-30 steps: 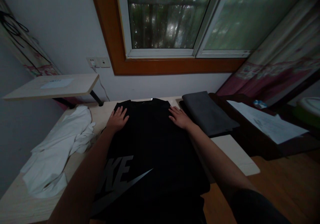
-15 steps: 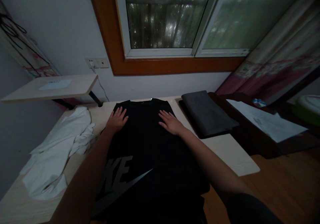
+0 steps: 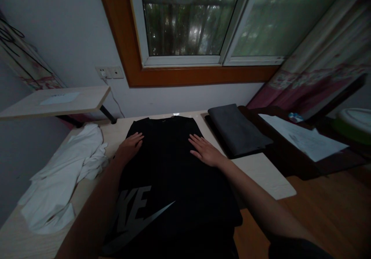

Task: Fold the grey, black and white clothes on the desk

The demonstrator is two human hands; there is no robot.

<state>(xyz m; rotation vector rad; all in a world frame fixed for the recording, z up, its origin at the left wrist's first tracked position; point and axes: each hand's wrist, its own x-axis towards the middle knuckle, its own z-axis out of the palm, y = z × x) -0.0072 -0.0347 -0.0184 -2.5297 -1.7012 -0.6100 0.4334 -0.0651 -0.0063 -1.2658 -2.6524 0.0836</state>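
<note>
A black T-shirt [image 3: 171, 162] lies spread on the pale wooden table [image 3: 116, 129], its collar toward the wall and a grey printed logo near its lower left. Its bottom part hangs over the near edge of the table. My left hand [image 3: 131, 147] rests on the left side of the shirt below the shoulder, fingers extended and fairly close together. On the right side, my right hand [image 3: 205, 151] lies flat with its fingers spread. Neither hand grips the cloth.
White crumpled cloth [image 3: 66, 174] lies at the left, near a small raised shelf [image 3: 58, 100]. To the right is a folded dark grey item [image 3: 237, 129]. Beyond it, a paper sheet [image 3: 301, 137] lies on a dark surface. A window [image 3: 185, 31] is set in the wall behind.
Both hands have slid slightly down the shirt toward me. My right hand first moved inward from the shirt's right edge. The shirt's collar end has shifted a little toward me.
</note>
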